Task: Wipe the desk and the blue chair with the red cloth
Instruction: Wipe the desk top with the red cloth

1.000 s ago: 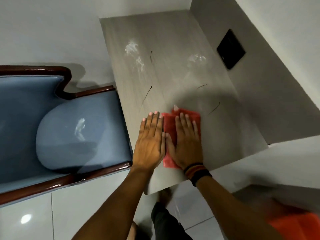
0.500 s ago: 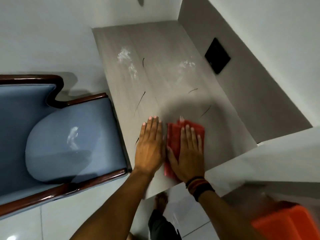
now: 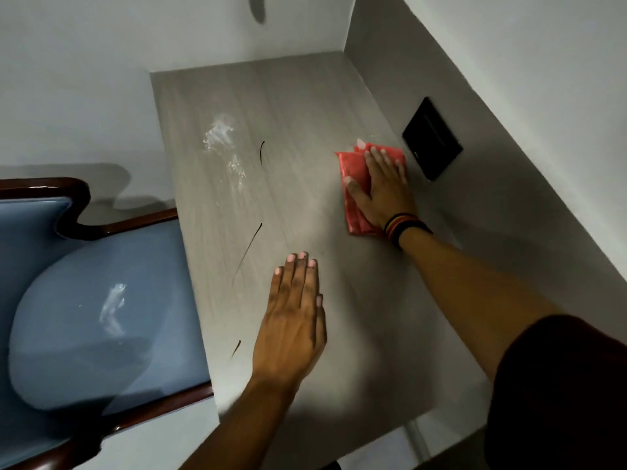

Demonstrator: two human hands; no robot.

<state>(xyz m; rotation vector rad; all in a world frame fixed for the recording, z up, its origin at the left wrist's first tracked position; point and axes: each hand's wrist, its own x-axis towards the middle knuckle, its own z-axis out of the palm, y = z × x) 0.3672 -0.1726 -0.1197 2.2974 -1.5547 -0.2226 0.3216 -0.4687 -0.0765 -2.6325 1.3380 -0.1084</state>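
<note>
The right hand (image 3: 381, 188) is pressing flat, its grip spread open over the red cloth (image 3: 356, 184), pinning it to the table (image 3: 305, 106) just beside the black wall plate (image 3: 431, 139). The left hand (image 3: 293, 320) is lying open and empty nearer the table's front edge, probably bracing. White smears (image 3: 222, 139) and the blue chair (image 3: 101, 320) left of the table are awaiting wiping.

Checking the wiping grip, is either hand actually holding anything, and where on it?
The right hand presses flat on the middle of the red cloth, pinning it to the desk rather than gripping it. The left hand rests flat on the desk, holding nothing.
</note>
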